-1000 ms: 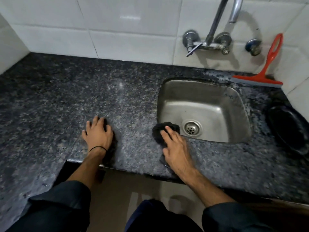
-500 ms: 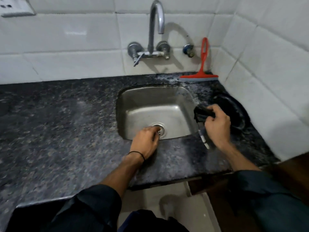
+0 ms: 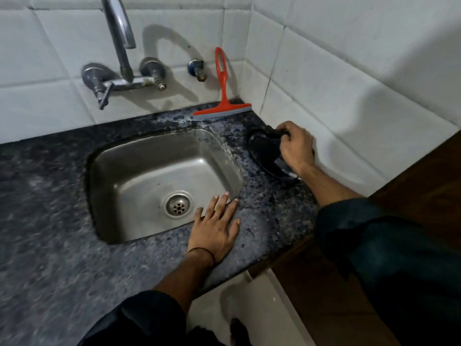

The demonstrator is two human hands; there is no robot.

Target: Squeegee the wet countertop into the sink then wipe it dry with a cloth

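The left hand lay flat and open on the speckled dark granite counter, fingertips at the front right rim of the square stainless-steel sink. The right hand was clenched around a bunched black cloth over a black round dish by the corner wall. The red-handled squeegee leaned against the white tiles behind the sink, blade on the counter.

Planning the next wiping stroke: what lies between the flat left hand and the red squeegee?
In the head view, the sink's right corner and wet, speckled countertop lie between the left hand and squeegee.
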